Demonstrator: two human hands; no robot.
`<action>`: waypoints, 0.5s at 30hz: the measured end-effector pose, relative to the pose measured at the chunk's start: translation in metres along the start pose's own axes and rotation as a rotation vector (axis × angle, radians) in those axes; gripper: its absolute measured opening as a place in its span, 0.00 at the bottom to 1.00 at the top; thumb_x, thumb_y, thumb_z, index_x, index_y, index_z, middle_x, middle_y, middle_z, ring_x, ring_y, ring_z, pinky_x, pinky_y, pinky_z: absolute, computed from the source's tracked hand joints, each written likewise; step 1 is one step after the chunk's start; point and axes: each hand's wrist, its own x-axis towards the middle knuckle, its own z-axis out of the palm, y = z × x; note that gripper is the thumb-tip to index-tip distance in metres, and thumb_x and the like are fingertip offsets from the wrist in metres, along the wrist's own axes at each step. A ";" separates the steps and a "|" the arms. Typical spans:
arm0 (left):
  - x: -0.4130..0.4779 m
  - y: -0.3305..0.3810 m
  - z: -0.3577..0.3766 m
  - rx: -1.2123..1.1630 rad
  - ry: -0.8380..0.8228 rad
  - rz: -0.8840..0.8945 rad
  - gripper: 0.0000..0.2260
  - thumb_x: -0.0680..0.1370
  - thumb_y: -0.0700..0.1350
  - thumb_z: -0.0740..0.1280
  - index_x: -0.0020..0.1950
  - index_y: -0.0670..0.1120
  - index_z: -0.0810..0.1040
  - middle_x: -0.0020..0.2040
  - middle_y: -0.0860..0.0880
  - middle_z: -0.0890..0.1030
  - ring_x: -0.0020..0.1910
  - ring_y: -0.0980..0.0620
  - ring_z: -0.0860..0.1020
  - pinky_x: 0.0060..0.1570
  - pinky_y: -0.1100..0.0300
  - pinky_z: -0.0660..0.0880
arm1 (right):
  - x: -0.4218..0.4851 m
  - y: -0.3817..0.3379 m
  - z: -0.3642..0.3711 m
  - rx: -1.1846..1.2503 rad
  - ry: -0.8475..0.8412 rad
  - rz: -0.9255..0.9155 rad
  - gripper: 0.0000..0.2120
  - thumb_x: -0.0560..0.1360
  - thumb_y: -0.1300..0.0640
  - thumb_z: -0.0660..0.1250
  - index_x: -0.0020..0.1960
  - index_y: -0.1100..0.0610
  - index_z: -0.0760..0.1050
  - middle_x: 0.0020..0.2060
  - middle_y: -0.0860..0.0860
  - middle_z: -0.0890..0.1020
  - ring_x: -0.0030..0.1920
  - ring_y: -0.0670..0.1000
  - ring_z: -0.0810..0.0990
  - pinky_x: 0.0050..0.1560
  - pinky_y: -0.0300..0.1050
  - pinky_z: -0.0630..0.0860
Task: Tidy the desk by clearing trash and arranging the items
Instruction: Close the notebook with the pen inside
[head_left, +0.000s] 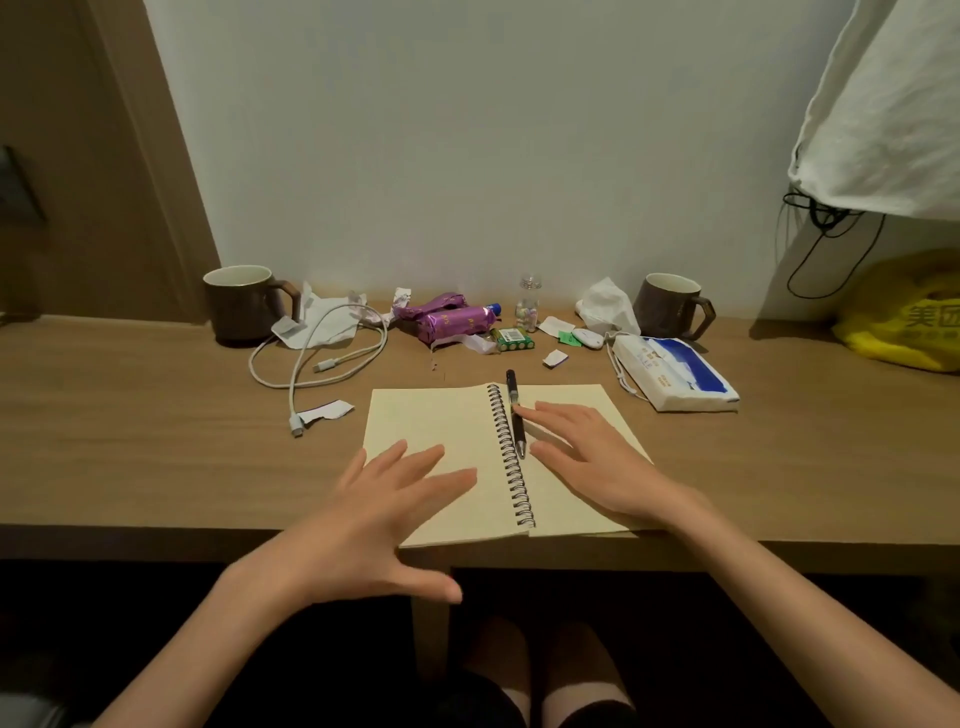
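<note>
- Writing: yellow bag, far to the right of the right fingers, bears large printed characters. The first reads 美 and the rest runs out of view.
- Print on the two purple wrappers and on the one blue-and-white tissue pack is too small to read.
- One spiral notebook lies open on the surface at its near edge, both pages blank.
- One black pen lies along the spiral on the right page, its top past the far edge.
- Left hand: fingers straight and spread over the left page, holding nothing; whether they touch the paper is unclear.
- Right hand: fingers straight and flat on the right page, index tip touching the pen.
- Two brown mugs stand beyond the fingers by the wall: left mug and right mug.
- Between the mugs lie one white cable, one green battery pack, one small clear bottle, crumpled tissues and several paper scraps.
</note>
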 end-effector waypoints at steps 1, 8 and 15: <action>-0.006 -0.002 0.003 0.056 0.015 0.019 0.39 0.66 0.74 0.61 0.71 0.73 0.44 0.76 0.63 0.42 0.75 0.57 0.39 0.74 0.47 0.40 | -0.003 0.001 0.002 -0.036 -0.013 0.000 0.22 0.81 0.42 0.51 0.75 0.37 0.55 0.76 0.42 0.59 0.76 0.48 0.54 0.76 0.53 0.52; -0.034 -0.019 -0.001 -0.158 0.402 0.131 0.25 0.77 0.43 0.65 0.65 0.72 0.68 0.69 0.67 0.66 0.72 0.65 0.61 0.70 0.57 0.65 | -0.009 -0.001 0.003 0.010 0.006 -0.019 0.18 0.82 0.43 0.49 0.71 0.34 0.59 0.73 0.44 0.65 0.75 0.50 0.56 0.74 0.54 0.56; -0.015 -0.005 -0.010 -0.694 0.563 -0.036 0.29 0.76 0.32 0.63 0.64 0.66 0.70 0.75 0.58 0.58 0.70 0.64 0.61 0.63 0.70 0.66 | -0.005 0.001 -0.002 -0.029 0.014 -0.061 0.17 0.83 0.47 0.51 0.71 0.39 0.63 0.68 0.43 0.71 0.67 0.47 0.66 0.65 0.43 0.61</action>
